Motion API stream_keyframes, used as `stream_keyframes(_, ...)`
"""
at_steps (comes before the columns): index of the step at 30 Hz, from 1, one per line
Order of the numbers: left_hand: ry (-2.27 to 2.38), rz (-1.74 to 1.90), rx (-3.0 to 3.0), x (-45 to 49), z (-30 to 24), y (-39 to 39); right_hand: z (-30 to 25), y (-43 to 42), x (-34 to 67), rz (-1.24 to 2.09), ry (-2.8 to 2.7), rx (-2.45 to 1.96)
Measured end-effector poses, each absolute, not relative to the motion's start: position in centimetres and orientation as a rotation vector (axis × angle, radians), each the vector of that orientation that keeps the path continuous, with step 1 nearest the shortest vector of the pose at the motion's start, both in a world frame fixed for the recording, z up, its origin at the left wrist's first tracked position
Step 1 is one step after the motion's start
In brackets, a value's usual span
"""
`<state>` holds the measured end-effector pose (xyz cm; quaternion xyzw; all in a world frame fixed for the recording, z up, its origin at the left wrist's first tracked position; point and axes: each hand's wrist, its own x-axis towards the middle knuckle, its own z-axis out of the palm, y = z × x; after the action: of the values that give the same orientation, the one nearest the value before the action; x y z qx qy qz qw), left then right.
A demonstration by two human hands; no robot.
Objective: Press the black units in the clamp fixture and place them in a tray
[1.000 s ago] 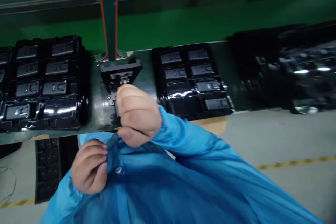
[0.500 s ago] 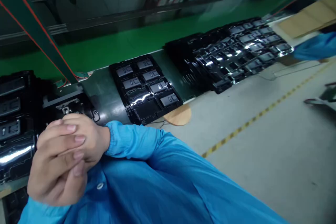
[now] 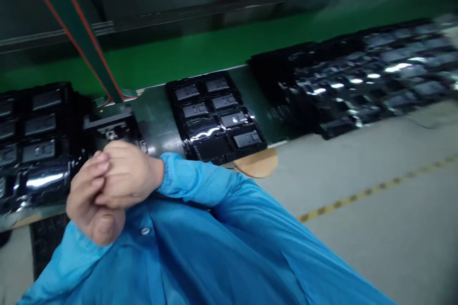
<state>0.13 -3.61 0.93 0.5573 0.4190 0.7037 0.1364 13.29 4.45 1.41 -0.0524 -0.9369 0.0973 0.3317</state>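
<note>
My left hand (image 3: 85, 196) and my right hand (image 3: 129, 171) are clasped together in front of my chest, in blue sleeves. The left fingers are bent around the right hand's fingers, the left thumb below. The right hand is closed against the left palm, and its fingertips are hidden. No item shows between them. Just beyond the hands lies a dark metal fixture (image 3: 110, 128), partly covered by them. Right of it is a black plastic tray (image 3: 211, 150) with several dark grey rectangular parts (image 3: 247, 138) in its pockets and bare pockets at the near side.
Another black tray (image 3: 48, 181) with grey parts stands at the left. Stacked black trays (image 3: 336, 128) run along the bench (image 3: 159, 121) to the right. A green post (image 3: 77, 19) with red edges rises behind. A round wooden seat (image 3: 259, 164) sits under the bench edge.
My view has swung, so the bench and trays appear farther right. My hands stay together, but the left fingers have slid back off the right hand's back toward its fingertips.
</note>
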Motion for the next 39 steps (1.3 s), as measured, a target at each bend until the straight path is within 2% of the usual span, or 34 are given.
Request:
stream_keyframes(1,1.181,2.114,1.59,0.5,0.8,-3.7,1.8,4.4,13.3,0.301,-2.39,-0.105)
stream_keyframes(3,1.331,2.018,1.579,0.4,0.2,-4.2,2.9,4.4,13.3,0.407,-2.228,-0.154)
stream_keyframes(6,1.743,1.339,1.594,-1.0,-1.5,-4.9,5.7,5.6,13.3,0.559,-1.981,-0.408)
stream_keyframes(8,1.828,0.916,1.612,-1.9,-2.7,-5.0,7.5,7.3,13.4,0.611,-1.927,-0.59)
stream_keyframes(11,1.843,0.658,1.623,-2.0,-4.2,-4.8,8.4,10.6,13.6,0.651,-1.969,-0.73)
stream_keyframes(16,1.84,0.816,1.413,-1.8,-5.7,-3.7,5.4,11.9,14.5,0.649,-1.831,-0.845)
stream_keyframes(19,1.796,0.842,1.316,-2.0,-6.1,-2.6,2.5,8.5,15.8,0.514,-1.607,-0.889)
stream_keyframes(22,1.778,0.79,1.35,-2.0,-6.2,-1.5,-0.5,3.7,17.4,0.55,-1.538,-0.919)
stream_keyframes(26,1.748,0.838,1.288,-2.0,-5.9,-1.2,-4.2,-1.8,19.1,0.773,-1.527,-1.036)
stream_keyframes(33,1.5,1.04,0.97,-1.9,-4.3,-4.6,-5.7,-4.9,19.0,1.525,-1.219,-1.163)
stream_keyframes(39,1.414,1.051,0.882,-1.0,-2.7,-6.7,-5.1,-4.1,18.1,1.711,-1.091,-1.081)
